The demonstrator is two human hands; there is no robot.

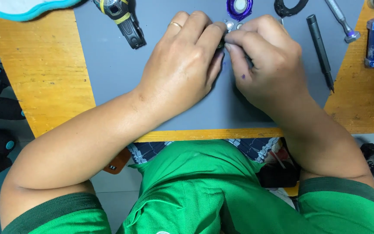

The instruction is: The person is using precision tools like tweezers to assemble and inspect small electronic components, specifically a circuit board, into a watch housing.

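Fingers of both hands met over a grey mat (122, 73) on a wooden table (40, 73). Left hand (182, 65) and right hand (267, 60) pinched a small dark part (220, 44), mostly hidden between their fingertips, beside tiny silver discs (230, 25).

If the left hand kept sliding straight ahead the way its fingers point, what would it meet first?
Probably the right hand: the left hand points up and to the right, and its fingertips already meet the right fingertips over a small dark part. Just beyond lie small silver round pieces and a purple ring.
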